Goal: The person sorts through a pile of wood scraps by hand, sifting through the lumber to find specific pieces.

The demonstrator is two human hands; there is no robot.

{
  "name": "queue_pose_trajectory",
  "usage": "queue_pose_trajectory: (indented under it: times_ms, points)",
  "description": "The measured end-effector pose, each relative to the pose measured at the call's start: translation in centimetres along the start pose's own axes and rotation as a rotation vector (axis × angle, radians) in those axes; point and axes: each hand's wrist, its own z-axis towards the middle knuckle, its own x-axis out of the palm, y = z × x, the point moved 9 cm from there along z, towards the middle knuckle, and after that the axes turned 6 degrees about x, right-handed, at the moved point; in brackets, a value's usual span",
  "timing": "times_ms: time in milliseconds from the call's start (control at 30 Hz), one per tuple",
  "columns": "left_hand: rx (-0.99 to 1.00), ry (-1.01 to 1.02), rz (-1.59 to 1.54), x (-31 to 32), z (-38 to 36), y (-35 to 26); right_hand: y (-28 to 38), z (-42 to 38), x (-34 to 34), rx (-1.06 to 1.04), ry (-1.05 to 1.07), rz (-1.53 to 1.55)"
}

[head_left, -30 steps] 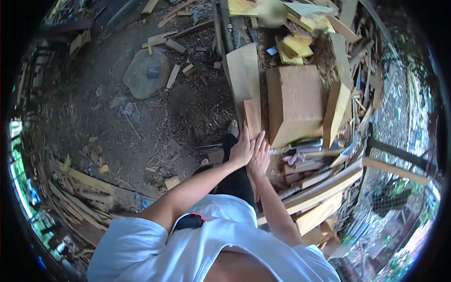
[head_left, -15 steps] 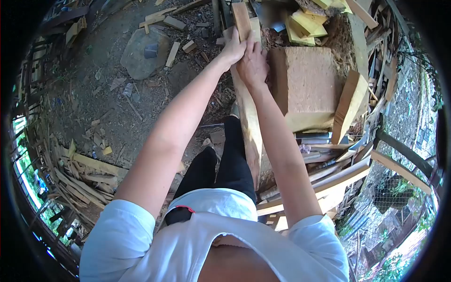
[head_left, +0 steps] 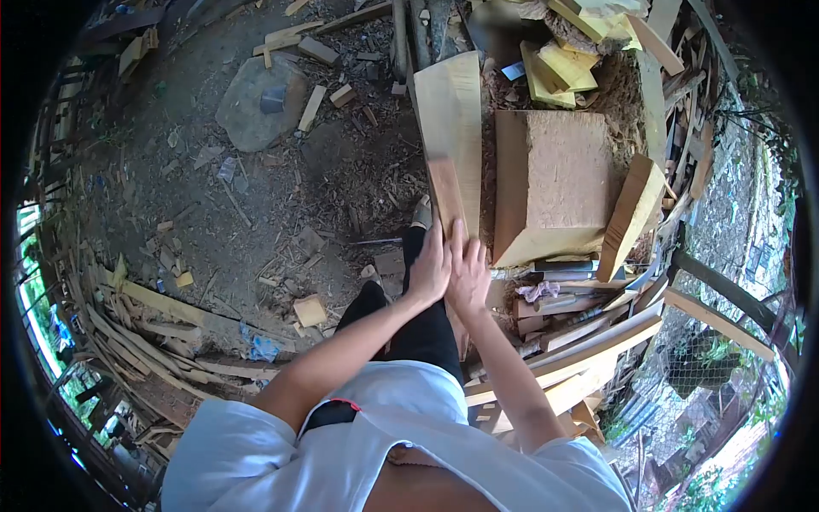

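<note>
A small wooden block rests on a long pale plank, which runs from the upper middle down toward my legs. My left hand is closed around the near end of the block from its left side. Against it on the right, my right hand presses on the same end, its fingers together and pointing forward. The hands touch each other. What lies under the palms is hidden.
A large squared timber stands right of the plank, with a slanted offcut against its right side. Yellow wood pieces lie behind it. A dark cup sits on a flat stone slab at the left.
Both hands have moved back toward my body along the plank, and the block has come with them. More of the plank's far end now shows.
</note>
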Motion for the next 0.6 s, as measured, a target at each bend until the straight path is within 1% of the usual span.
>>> queue_pose_trajectory:
  times_ms: [67,133,200,267,300,367,400,467,533,600]
  points:
    - [0.253,-0.226,0.079,-2.8,4.3,-0.8,1.8,4.7,-1.4,-0.016,-0.006,-0.030]
    - [0.191,-0.194,-0.033,-6.0,10.1,-1.7,3.6,10.2,-2.3,-0.005,0.034,0.024]
    - [0.223,-0.130,-0.182,-8.2,16.7,-2.0,5.3,15.3,-4.0,0.007,-0.061,0.074]
    - [0.156,-0.042,-0.344,-10.9,20.2,-5.6,6.1,20.1,-3.9,0.044,-0.120,0.133]
    - [0.165,-0.048,-0.333,-11.5,21.9,-5.5,6.4,21.3,-4.0,0.039,-0.130,0.143]
    - [0.075,-0.080,-0.151,-11.6,24.1,-4.4,5.9,22.2,-4.4,0.033,-0.189,0.215]
    - [0.078,-0.077,-0.152,-11.1,23.1,-5.0,5.4,21.3,-4.4,0.036,-0.192,0.213]
    - [0.127,-0.011,-0.223,-9.4,19.2,-7.4,4.1,18.2,-4.1,0.061,-0.133,0.194]
    - [0.309,-0.146,-0.093,-6.2,15.8,-4.0,2.6,13.3,-4.0,0.108,-0.075,0.126]
    - [0.054,0.003,-0.050,-3.5,9.6,-2.1,0.5,8.6,-1.9,0.142,0.034,0.180]
